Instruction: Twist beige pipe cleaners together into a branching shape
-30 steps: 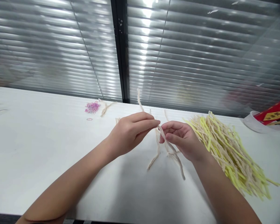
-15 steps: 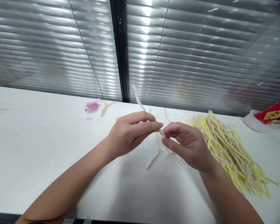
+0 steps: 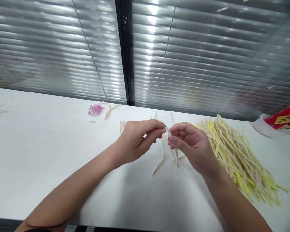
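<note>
Cream strand (image 3: 169,132) shifted, raised end gone; both hands (image 3: 137,138) pinch it (long axis slanting down-right).

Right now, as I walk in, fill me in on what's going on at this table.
A person is working a cream strand with both bare hands. The left hand pinches it at the fingertips, and the right hand grips it just alongside. Loose pale strands lie on the white table under and around the hands. A heap of yellow and beige strands lies to the right; a small pinkish-purple pile sits farther back on the left.
</note>
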